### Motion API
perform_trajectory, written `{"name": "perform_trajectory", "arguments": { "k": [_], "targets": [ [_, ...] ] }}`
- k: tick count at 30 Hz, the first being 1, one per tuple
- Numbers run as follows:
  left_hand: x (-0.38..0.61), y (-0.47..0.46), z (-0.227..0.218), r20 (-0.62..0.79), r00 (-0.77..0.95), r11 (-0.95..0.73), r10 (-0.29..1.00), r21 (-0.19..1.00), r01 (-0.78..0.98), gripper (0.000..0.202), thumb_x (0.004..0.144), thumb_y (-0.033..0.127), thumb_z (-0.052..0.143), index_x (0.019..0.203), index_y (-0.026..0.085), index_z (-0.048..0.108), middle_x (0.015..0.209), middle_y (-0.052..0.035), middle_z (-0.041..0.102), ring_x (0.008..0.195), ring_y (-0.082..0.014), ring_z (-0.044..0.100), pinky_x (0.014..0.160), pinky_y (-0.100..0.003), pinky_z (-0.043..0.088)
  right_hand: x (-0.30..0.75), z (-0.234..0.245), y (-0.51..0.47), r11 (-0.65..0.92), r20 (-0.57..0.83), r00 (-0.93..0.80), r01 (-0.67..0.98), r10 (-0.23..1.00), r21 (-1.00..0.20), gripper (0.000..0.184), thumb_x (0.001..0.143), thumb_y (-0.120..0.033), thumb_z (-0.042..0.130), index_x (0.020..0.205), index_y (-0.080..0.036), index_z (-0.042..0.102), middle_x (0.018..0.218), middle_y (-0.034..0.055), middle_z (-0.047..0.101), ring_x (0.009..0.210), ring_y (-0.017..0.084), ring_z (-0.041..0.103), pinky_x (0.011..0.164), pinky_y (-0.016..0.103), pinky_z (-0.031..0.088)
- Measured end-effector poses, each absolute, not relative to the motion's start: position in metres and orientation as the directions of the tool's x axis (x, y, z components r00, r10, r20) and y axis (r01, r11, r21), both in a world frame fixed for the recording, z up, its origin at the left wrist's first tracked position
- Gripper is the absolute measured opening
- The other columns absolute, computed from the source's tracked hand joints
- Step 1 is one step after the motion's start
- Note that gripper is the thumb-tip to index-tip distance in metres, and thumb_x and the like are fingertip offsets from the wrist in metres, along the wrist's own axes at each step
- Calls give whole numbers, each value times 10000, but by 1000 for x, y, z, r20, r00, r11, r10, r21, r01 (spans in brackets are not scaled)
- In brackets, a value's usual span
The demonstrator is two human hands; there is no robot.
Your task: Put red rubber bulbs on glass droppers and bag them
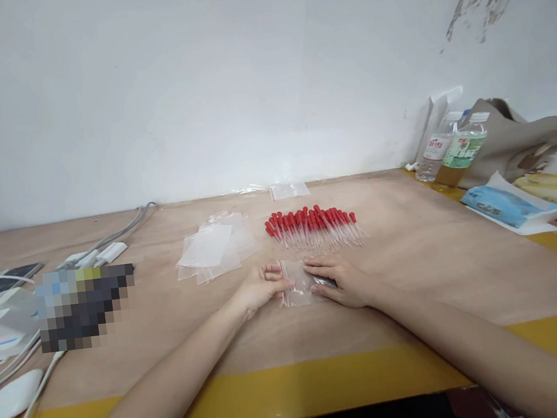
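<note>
A small clear zip-lock bag [298,288] with a red line along its left edge lies on the table between my hands. My left hand [263,287] pinches that red-lined edge between thumb and fingers. Over the bag's right part rests my right hand [341,281], palm down with fingers stretched out. Just beyond the hands lies a row of glass droppers [313,226] with red rubber bulbs pointing away from me. To their left, several flat clear zip-lock bags [212,247] overlap in a loose pile.
Chargers, white cables [32,391] and a blurred dark device [86,311] crowd the left side. At right stand two drink bottles [460,150] and a blue tissue pack [507,206]. Another clear bag [289,190] lies by the wall. Yellow tape [299,388] lines the table's front edge.
</note>
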State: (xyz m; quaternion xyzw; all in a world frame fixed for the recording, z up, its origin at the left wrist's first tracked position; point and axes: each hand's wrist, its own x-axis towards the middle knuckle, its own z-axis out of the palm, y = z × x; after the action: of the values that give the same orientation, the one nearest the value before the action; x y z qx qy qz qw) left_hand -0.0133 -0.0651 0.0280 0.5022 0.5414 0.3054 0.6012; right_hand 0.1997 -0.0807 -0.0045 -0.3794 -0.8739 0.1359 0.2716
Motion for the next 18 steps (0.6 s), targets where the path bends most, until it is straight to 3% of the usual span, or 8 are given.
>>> {"name": "perform_trajectory", "arguments": {
  "k": [4, 11, 13, 15, 18],
  "targets": [
    [-14, -67, 34, -343, 321, 288, 883, 935, 207, 347, 516, 341, 763, 690, 113, 567, 622, -5, 593, 609, -109, 557, 634, -243, 430, 200, -5, -80, 675, 379, -559, 589, 738, -444, 455, 825, -393, 477, 1218, -166, 508, 1268, 113, 482, 1178, 225, 434, 979, 399, 372],
    [-24, -65, 25, 28, 529, -271, 848, 881, 388, 347, 809, 446, 436, 648, 149, 516, 654, -1, 550, 662, -131, 516, 659, -252, 399, 207, -3, -83, 694, 395, -571, 570, 720, -440, 453, 839, -346, 475, 1268, -204, 448, 1291, 86, 461, 1172, 214, 442, 977, 397, 380],
    [-29, -67, 23, 95, 602, -425, 793, 794, 435, 360, 865, 427, 340, 745, 152, 538, 724, -19, 576, 705, -142, 527, 682, -265, 408, 210, -4, -83, 699, 393, -579, 566, 714, -437, 467, 841, -341, 474, 1284, -202, 426, 1289, 87, 464, 1173, 211, 442, 975, 394, 382],
    [-35, -69, 23, 120, 705, -589, 699, 656, 471, 353, 893, 400, 298, 939, 169, 561, 915, -55, 614, 866, -170, 545, 815, -317, 387, 212, -5, -82, 695, 394, -573, 575, 718, -430, 451, 848, -334, 461, 1279, -208, 431, 1286, 83, 467, 1167, 208, 448, 971, 393, 388],
    [-44, -71, 28, 114, 863, -821, 493, 389, 418, 375, 889, 396, 340, 1222, 260, 447, 1312, -87, 435, 1173, -231, 410, 1005, -457, 168, 212, -7, -81, 683, 399, -555, 590, 730, -430, 425, 853, -324, 448, 1262, -207, 455, 1289, 82, 464, 1168, 207, 448, 971, 391, 389]
  ]
}}
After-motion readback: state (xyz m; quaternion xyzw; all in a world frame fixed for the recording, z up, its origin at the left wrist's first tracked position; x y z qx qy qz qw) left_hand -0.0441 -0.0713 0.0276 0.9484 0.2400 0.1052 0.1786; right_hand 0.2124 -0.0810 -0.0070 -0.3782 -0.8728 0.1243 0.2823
